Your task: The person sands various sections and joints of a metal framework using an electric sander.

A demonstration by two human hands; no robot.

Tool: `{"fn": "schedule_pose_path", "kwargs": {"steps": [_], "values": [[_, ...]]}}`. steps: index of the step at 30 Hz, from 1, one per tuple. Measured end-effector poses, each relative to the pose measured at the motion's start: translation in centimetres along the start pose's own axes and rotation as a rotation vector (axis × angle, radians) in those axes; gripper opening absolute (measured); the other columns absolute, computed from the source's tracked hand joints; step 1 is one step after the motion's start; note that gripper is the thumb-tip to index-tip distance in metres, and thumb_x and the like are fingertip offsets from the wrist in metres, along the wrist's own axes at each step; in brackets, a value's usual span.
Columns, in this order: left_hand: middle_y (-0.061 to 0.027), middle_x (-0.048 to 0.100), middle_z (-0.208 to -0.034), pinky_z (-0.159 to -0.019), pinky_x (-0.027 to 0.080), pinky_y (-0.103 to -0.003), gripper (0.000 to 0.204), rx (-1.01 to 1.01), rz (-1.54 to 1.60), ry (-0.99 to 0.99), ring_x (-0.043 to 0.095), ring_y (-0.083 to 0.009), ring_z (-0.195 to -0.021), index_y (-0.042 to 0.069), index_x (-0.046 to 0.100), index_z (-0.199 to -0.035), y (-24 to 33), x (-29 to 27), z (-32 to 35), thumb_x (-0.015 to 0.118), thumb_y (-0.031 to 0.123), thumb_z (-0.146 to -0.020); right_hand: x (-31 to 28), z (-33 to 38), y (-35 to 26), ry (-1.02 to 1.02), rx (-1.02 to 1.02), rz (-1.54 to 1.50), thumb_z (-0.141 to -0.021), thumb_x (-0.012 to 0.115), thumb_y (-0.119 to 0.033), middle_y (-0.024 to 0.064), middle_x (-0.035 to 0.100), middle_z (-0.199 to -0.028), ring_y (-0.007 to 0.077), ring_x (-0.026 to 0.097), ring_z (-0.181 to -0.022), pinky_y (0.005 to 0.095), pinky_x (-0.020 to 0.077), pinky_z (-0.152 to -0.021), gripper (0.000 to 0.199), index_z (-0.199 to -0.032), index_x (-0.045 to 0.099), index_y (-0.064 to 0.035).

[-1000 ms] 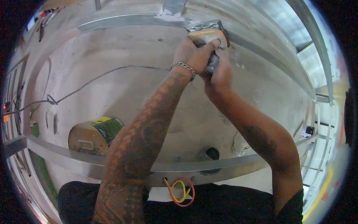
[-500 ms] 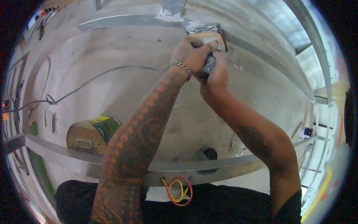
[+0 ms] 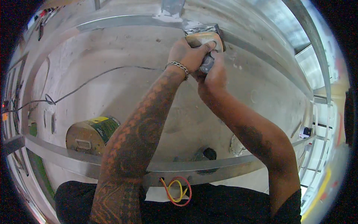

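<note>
Dusty grey floor point(image 3: 179, 123). Left to right: cord point(image 3: 89, 81) crosses it toward the bracelet point(image 3: 179, 67); can point(image 3: 85, 136) just beyond near rail point(image 3: 231, 164); red-yellow wire loop point(image 3: 190, 194) at that rail. Left hand point(image 3: 186, 55): fingers curled around tool point(image 3: 203, 37), thumb on top. Tool's at far rail point(image 3: 126, 21), contact unclear. Right hand point(image 3: 216, 72): fingers wrapped on its rear.

Dusty grey floor point(image 3: 190, 123), green strip point(image 3: 40, 170) left, pale panels point(image 3: 307, 66) right
</note>
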State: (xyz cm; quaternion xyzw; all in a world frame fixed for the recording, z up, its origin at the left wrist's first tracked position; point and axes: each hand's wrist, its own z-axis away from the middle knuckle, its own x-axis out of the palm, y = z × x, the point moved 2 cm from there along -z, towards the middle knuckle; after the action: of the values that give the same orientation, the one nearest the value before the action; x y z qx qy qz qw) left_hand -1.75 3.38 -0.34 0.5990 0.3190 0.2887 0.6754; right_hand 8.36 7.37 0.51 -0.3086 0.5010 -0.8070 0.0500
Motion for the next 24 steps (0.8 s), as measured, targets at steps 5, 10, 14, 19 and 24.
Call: {"fn": "schedule_pose_path", "kwargs": {"steps": [5,10,14,19,24], "values": [[-0.0253,0.073,-0.102,-0.085,0.057,-0.041,0.076,0.010,-0.046,0.034,0.073,-0.0356,-0.096,-0.009,0.070,-0.105,-0.2,-0.1,-0.3,0.083,0.058,-0.070,0.3,0.3,-0.1,0.070,-0.012,0.019,-0.095,0.059,-0.043,0.0103,0.064,-0.109,0.0247,0.068,-0.093,0.0390,0.0586,-0.075,0.045,-0.123,0.056,-0.0069],[-0.0266,0.072,-0.107,-0.089,0.055,-0.041,0.080,-0.016,-0.070,0.009,0.071,-0.0351,-0.101,-0.011,0.068,-0.109,0.4,-0.4,0.1,0.084,0.056,-0.070,0.3,0.6,0.0,0.060,0.009,-0.001,-0.094,0.059,-0.042,0.0109,0.064,-0.108,0.0250,0.068,-0.094,0.0402,0.0587,-0.075,0.047,-0.123,0.056,-0.0055],[-0.0254,0.073,-0.104,-0.088,0.055,-0.041,0.076,-0.003,-0.034,0.030,0.072,-0.0345,-0.098,-0.010,0.069,-0.107,0.8,-0.2,0.5,0.084,0.055,-0.071,-0.2,0.1,-0.2,0.071,-0.028,0.008,-0.094,0.059,-0.039,0.0113,0.065,-0.109,0.0255,0.068,-0.096,0.0407,0.0584,-0.079,0.044,-0.121,0.057,-0.0041],[-0.0225,0.075,-0.097,-0.085,0.056,-0.040,0.070,-0.017,-0.065,-0.025,0.074,-0.0320,-0.091,-0.007,0.073,-0.104,0.4,-0.5,0.4,0.084,0.054,-0.072,0.1,0.4,0.2,0.022,0.002,-0.025,-0.094,0.059,-0.038,0.0116,0.065,-0.110,0.0256,0.068,-0.096,0.0399,0.0575,-0.081,0.043,-0.120,0.059,-0.0047],[-0.0228,0.074,-0.102,-0.085,0.056,-0.040,0.071,-0.034,0.044,-0.027,0.073,-0.0318,-0.095,-0.007,0.071,-0.107,0.1,0.0,0.3,0.085,0.053,-0.072,-0.5,-0.3,0.2,0.081,0.007,0.011,-0.094,0.060,-0.039,0.0113,0.065,-0.111,0.0251,0.068,-0.096,0.0396,0.0570,-0.081,0.043,-0.121,0.058,-0.0050]]}}
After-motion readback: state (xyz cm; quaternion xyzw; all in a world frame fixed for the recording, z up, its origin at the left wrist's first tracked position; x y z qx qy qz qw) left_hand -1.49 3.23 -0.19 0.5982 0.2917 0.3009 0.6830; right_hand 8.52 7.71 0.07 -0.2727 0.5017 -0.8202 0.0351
